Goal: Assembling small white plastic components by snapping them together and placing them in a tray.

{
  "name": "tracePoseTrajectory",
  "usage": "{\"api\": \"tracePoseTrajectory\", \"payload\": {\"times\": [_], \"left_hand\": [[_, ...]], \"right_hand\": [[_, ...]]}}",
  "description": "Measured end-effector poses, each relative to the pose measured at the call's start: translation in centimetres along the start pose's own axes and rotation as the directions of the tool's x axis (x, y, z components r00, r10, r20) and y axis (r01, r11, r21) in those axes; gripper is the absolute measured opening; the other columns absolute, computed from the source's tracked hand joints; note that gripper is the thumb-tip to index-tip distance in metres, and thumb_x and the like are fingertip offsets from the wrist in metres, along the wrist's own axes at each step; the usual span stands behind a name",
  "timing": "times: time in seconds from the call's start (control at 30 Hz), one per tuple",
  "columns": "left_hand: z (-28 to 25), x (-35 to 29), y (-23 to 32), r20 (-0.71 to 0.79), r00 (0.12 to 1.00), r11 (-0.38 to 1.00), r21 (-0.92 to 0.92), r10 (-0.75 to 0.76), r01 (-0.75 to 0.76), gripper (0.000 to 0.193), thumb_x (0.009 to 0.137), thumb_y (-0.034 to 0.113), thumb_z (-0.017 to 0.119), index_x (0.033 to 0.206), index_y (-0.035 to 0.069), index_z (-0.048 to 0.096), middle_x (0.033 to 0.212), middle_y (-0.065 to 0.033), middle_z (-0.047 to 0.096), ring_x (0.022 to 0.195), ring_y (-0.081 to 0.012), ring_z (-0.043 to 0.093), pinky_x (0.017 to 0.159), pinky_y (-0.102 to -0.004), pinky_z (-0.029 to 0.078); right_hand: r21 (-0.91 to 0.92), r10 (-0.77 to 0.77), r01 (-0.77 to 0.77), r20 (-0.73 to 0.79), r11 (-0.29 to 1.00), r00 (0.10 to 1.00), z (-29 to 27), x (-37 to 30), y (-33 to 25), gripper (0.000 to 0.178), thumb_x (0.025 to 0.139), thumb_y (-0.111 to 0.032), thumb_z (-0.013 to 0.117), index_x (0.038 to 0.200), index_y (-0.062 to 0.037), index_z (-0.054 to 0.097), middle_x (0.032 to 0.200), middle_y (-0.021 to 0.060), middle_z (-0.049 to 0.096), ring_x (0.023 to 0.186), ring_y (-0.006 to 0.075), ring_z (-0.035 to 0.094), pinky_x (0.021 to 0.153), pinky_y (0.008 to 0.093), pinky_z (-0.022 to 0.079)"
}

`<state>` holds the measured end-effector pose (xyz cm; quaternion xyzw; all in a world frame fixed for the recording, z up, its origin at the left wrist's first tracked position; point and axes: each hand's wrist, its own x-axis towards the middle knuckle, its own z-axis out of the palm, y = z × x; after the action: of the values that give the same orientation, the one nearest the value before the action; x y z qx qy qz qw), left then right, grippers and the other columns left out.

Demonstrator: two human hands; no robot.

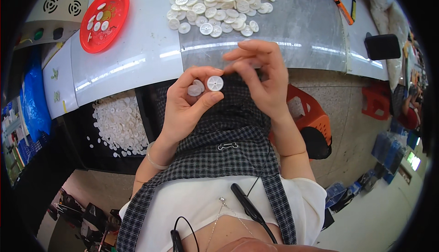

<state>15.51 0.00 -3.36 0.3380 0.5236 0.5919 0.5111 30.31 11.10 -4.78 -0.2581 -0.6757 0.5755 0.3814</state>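
White plastic gear point(215, 83) sits over the checked apron point(210, 126), rim pinched between the left hand's point(180, 103) thumb and forefinger, probably so its face shows; discs point(195, 90) tucked palmward likely spare those fingertips; the right hand point(265, 76) spreads its fingers loosely, seemingly empty

A dark checked apron point(215, 165) covers a white top point(183, 199), with a pale bangle point(151, 159) and thin necklace point(222, 201).

Head-worn fisheye, looking down, hands point(178, 111) close below
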Motion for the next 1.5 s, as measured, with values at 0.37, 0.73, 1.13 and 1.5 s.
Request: {"api": "tracePoseTrajectory", "payload": {"times": [0.37,0.73,1.13,1.5], "left_hand": [[-0.7,-0.1,0.1,0.047,0.992,0.987,-0.100,-0.118,0.122,0.032,0.087,0.002,0.068,0.118,0.002,0.059,0.092,0.0043,0.055,0.077,0.0002,0.047,0.064,-0.0129,0.038],[0.4,0.2,-0.7,0.075,0.997,0.975,-0.217,-0.032,0.047,0.039,0.082,-0.006,0.068,0.115,0.004,0.050,0.098,0.0016,0.052,0.078,-0.0020,0.051,0.065,-0.0160,0.044],[-0.7,0.1,-0.3,0.053,0.991,0.980,-0.153,-0.121,0.128,0.032,0.084,0.002,0.071,0.111,0.002,0.055,0.093,0.0017,0.055,0.077,-0.0012,0.050,0.064,-0.0137,0.041],[-1.0,0.3,-0.3,0.110,0.980,0.911,-0.363,-0.164,0.193,0.032,0.084,-0.003,0.065,0.111,0.004,0.047,0.095,-0.0032,0.054,0.081,-0.0053,0.052,0.056,-0.0164,0.041]], "right_hand": [[-0.664,-0.313,0.352,0.182,0.660,0.932,-2.0,-0.8,1.4,0.026,0.070,-0.004,0.077,0.094,-0.0104,0.070,0.102,0.0001,0.070,0.092,0.0193,0.063,0.077,0.0298,0.050],[0.099,-0.039,0.043,-0.036,0.994,0.999,1.0,-1.3,-0.3,0.045,0.078,0.007,0.072,0.116,0.0000,0.049,0.097,0.0160,0.067,0.084,0.0146,0.067,0.072,0.0236,0.054],[-0.602,-0.308,0.213,-0.057,0.770,0.950,-1.1,2.1,0.7,0.026,0.081,-0.003,0.068,0.106,-0.0055,0.065,0.110,0.0063,0.067,0.109,0.0230,0.059,0.092,0.0354,0.043],[-0.721,-0.287,0.175,-0.034,0.671,0.957,-1.7,1.3,1.3,0.021,0.074,-0.005,0.075,0.094,-0.0101,0.070,0.091,0.0003,0.070,0.080,0.0173,0.062,0.073,0.0274,0.044]]}}
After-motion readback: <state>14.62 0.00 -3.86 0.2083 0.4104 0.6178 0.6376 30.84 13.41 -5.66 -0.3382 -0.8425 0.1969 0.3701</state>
